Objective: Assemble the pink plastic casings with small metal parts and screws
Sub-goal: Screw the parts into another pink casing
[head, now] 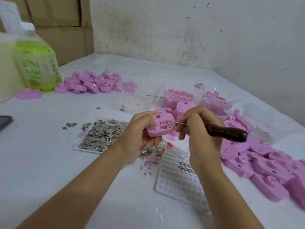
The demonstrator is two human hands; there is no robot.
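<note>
My left hand [139,129] grips a pink plastic casing [159,128] above the table, its open recessed side facing me. My right hand [198,124] holds a tool with a dark wooden handle [227,132]. The tool's thin metal shaft [179,123] points left, and its tip sits in the casing's rectangular recess. A flat tray of small grey metal parts [101,134] lies just left of my left hand. More loose metal bits and screws [147,162] lie scattered under my hands.
Pink casings are heaped at the right [264,162] and at the back left [90,82]. Clear tubs hold pink pieces [178,96] and small rings [137,100]. A clear dimpled tray [176,177] lies in front of me. A green bottle [36,63] stands at the far left.
</note>
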